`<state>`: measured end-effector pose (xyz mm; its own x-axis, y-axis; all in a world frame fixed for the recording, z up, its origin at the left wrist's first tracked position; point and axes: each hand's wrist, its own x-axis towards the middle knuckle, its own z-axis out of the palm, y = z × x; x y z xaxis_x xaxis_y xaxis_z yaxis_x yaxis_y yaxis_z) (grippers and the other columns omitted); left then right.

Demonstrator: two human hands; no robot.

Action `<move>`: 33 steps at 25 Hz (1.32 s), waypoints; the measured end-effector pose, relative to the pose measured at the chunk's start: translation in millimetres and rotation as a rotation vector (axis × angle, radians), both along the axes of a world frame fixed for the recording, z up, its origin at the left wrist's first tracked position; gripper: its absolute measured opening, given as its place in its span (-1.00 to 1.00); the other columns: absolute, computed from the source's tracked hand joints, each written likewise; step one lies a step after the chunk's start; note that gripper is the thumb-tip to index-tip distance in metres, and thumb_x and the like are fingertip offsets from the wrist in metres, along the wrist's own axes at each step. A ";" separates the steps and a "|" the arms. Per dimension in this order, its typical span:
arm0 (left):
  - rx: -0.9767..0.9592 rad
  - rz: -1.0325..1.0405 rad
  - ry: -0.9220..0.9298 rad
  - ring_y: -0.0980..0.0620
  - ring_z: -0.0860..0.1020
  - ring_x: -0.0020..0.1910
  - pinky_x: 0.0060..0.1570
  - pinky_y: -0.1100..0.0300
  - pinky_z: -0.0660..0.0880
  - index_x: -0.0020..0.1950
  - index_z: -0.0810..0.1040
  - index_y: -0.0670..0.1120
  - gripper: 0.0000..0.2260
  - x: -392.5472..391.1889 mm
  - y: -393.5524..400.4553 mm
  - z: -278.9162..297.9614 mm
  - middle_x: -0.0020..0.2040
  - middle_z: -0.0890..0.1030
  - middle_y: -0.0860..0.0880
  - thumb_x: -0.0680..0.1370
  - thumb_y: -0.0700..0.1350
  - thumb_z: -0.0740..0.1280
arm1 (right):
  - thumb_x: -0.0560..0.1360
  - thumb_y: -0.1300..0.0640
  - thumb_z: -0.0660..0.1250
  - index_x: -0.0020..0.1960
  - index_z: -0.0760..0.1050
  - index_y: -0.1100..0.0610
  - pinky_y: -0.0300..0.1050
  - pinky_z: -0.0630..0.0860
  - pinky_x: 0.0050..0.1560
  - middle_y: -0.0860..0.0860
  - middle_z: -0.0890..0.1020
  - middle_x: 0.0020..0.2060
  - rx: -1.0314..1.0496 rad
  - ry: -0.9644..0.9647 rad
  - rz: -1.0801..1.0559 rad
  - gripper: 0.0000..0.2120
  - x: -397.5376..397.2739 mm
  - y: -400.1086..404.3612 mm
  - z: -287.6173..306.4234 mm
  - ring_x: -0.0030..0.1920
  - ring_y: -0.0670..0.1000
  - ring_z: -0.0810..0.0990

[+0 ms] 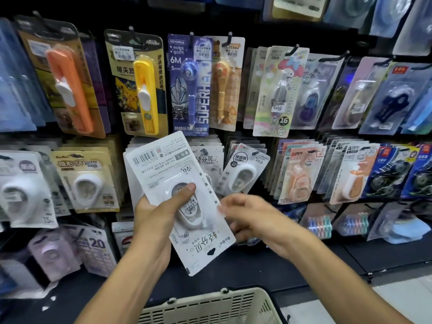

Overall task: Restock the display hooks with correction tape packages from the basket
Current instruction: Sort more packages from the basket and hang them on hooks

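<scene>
Stack of white correction tape pkgs (177, 199) sits upside down in the left hand (159, 213), thumb curled over the front blister, fingers wrapped behind, hang-hole end pointing down toward the basket (210, 307) at the bottom edge. Right hand (247, 216) is at the stack's right edge w/ fingers bent, too blurry to tell if it's pinching a card or just touching. Stack is held in front of the middle row of display hooks (236, 169), which already carry similar white pkgs. Yellow clip pusher pack (140, 85) hangs above.

Single head view (wide-angle), looking forward and down, close to display hooks (295, 49), basket (210, 307) at bottom edge.
</scene>
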<state>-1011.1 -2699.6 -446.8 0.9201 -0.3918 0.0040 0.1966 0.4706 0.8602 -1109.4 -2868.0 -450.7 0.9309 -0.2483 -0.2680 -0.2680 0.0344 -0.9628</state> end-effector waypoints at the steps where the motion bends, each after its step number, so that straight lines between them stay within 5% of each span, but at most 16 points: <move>1: -0.007 0.020 0.009 -0.07 0.75 -0.10 -0.27 0.10 0.66 0.07 0.67 -0.08 -0.62 0.6 1.0 0.9 -0.03 0.77 -0.07 0.27 -0.18 0.56 | 0.39 0.03 0.57 0.14 0.57 0.11 -0.15 0.63 -0.34 0.06 0.74 -0.10 -0.057 0.004 0.125 -0.61 -0.2 7.3 -2.4 -0.25 0.01 0.70; 4: -0.038 0.094 0.048 -0.02 0.75 -0.12 -0.30 0.09 0.67 0.11 0.66 -0.04 -0.60 3.2 4.8 4.0 -0.04 0.77 -0.02 0.28 -0.16 0.57 | 0.43 0.36 0.51 0.04 0.58 0.21 -0.21 0.60 -0.40 0.08 0.73 -0.25 0.002 -0.031 -0.042 -0.77 0.4 13.8 -1.3 -0.39 -0.03 0.65; 7: -0.064 0.137 0.119 -0.05 0.74 -0.05 -0.10 -0.07 0.69 0.20 0.65 -0.02 -0.66 8.5 12.1 8.4 0.03 0.76 -0.02 0.44 -0.17 0.53 | 0.48 0.33 0.42 0.13 0.58 0.34 -0.10 0.68 -0.26 0.16 0.74 -0.11 0.268 -0.241 -0.510 -0.77 0.3 -5.1 7.0 -0.23 0.03 0.71; 9: -0.037 0.203 0.130 -0.07 0.74 -0.05 -0.08 -0.09 0.68 0.21 0.65 0.01 -0.74 17.6 22.5 11.7 0.04 0.76 0.00 0.53 -0.16 0.48 | 0.55 0.28 0.36 0.14 0.60 0.26 -0.09 0.69 -0.18 0.17 0.73 0.00 0.274 -0.411 -0.611 -0.82 -3.9 -17.1 19.2 -0.12 0.04 0.70; 13: 0.154 0.353 -0.080 0.04 0.73 -0.04 -0.02 -0.07 0.67 0.04 0.65 0.10 -0.83 37.3 45.9 22.2 -0.02 0.75 0.15 0.55 -0.17 0.48 | 0.49 0.17 0.49 -0.12 0.72 -0.03 -0.33 0.57 -0.23 -0.06 0.75 -0.21 -0.473 -0.479 -0.381 -0.90 5.9 -20.8 60.4 -0.22 -0.15 0.69; 15: 0.214 0.364 -0.179 0.12 0.73 -0.06 0.07 -0.08 0.65 0.00 0.65 0.09 -0.84 39.3 50.5 24.6 -0.06 0.74 0.21 0.53 -0.18 0.50 | 0.42 0.15 0.56 -0.23 0.71 -0.04 -0.44 0.50 -0.29 -0.13 0.73 -0.30 -0.658 -0.458 -0.294 -0.89 31.3 -14.1 79.2 -0.30 -0.25 0.65; 21: 0.296 0.262 -0.325 0.12 0.72 -0.01 0.18 -0.09 0.60 0.01 0.68 0.09 -0.80 35.0 52.0 22.9 -0.04 0.75 0.20 0.50 -0.21 0.51 | 0.54 0.17 0.46 -0.06 0.71 0.22 -0.45 0.42 -0.33 -0.06 0.65 -0.32 -0.761 -0.345 -0.204 -0.89 99.5 -3.9 77.0 -0.42 -0.29 0.50; 25: 0.293 0.219 -0.393 0.12 0.72 0.01 0.18 -0.08 0.60 -0.06 0.73 0.16 -0.75 32.1 53.9 27.4 -0.05 0.75 0.18 0.50 -0.24 0.50 | 0.48 0.20 0.52 -0.06 0.73 0.20 -0.35 0.57 -0.23 0.04 0.73 -0.24 -0.573 -0.233 -0.183 -0.92 110.1 -13.4 83.6 -0.28 -0.14 0.63; 30: 0.270 0.160 -0.400 0.23 0.71 -0.05 0.09 0.10 0.59 -0.14 0.72 0.17 -0.71 29.3 57.3 32.2 -0.07 0.74 0.23 0.53 -0.25 0.47 | 0.49 0.24 0.49 -0.15 0.73 0.13 -0.28 0.57 -0.35 0.04 0.75 -0.27 -0.360 -0.160 -0.141 -0.93 110.0 -17.7 86.3 -0.32 -0.08 0.69; 33: 0.259 0.123 -0.417 0.26 0.70 -0.05 0.03 0.18 0.57 -0.13 0.73 0.21 -0.68 26.4 58.0 34.4 -0.07 0.74 0.24 0.54 -0.25 0.46 | 0.54 0.27 0.42 0.01 0.70 0.24 -0.24 0.61 -0.28 0.10 0.75 -0.18 -0.324 -0.117 -0.059 -0.90 109.5 -26.1 88.6 -0.25 -0.04 0.71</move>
<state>-984.7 -2641.5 -412.4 0.9004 -0.3169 0.2981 -0.2321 0.2298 0.9452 -999.8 -2894.0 -362.1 0.9320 -0.3576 -0.0587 -0.1619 -0.2659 -0.9503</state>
